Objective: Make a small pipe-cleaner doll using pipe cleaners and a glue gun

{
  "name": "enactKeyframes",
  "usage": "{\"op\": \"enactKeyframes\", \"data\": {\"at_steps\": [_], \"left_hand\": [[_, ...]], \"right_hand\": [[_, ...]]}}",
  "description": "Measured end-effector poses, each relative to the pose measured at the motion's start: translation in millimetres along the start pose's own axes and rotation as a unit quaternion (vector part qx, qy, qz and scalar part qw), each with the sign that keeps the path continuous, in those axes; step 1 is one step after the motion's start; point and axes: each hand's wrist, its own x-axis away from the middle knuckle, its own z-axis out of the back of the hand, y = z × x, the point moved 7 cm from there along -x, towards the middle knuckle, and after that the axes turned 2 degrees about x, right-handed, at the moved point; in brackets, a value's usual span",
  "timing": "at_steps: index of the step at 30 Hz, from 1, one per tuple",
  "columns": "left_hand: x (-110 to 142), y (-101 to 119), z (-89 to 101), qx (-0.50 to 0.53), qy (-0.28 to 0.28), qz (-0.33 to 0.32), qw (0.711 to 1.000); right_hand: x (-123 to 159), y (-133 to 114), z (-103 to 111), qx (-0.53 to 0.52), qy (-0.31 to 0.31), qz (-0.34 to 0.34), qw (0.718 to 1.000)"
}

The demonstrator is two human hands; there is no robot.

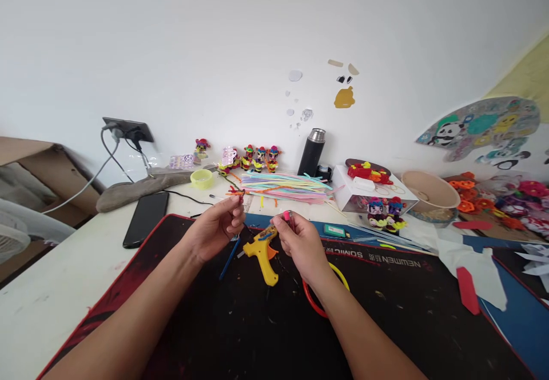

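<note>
My left hand [219,224] is raised over the mat, thumb and forefinger pinched on a small dark-reddish piece [242,197], too small to name. My right hand [301,244] is closed around a short slim object with a pink end [287,215]; most of it is hidden by the fingers. Between and below the hands lies a yellow hot glue gun [265,261] with an orange trigger. A blue pen-like stick [230,258] rests to its left. Partly under my right wrist are a red ring [314,304] and a yellow ring [342,276].
Behind the black mat [214,323] lies a bundle of pastel pipe cleaners [285,186]. Small dolls [260,159], a black flask [312,152] and a white box [343,197] stand near the wall. A phone [146,220] is left; a tan bowl [431,191] and fuzzy flowers [474,197] are right.
</note>
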Motion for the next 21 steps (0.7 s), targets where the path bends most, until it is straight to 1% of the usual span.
{"op": "enactKeyframes", "data": {"at_steps": [4, 8, 12, 18, 21], "left_hand": [[0.0, 2.3, 1.1, -0.043, 0.011, -0.023, 0.999], [2.4, 0.4, 1.5, -0.131, 0.016, -0.039, 0.991], [7.1, -6.1, -4.0, -0.212, -0.005, -0.030, 0.977], [9.8, -9.8, -7.9, -0.278, -0.016, -0.023, 0.960], [10.4, -11.2, -8.0, -0.324, -0.033, -0.030, 0.945]], "right_hand": [[-1.0, 0.5, 0.1, 0.012, -0.002, 0.004, 1.000], [-0.9, 0.4, 1.0, 0.025, 0.003, 0.007, 1.000], [0.2, -2.7, 0.8, 0.036, 0.003, 0.009, 0.999], [0.4, -6.7, 1.1, 0.042, 0.010, 0.014, 0.999], [1.2, -8.5, 0.0, 0.041, 0.007, 0.018, 0.999]]}}
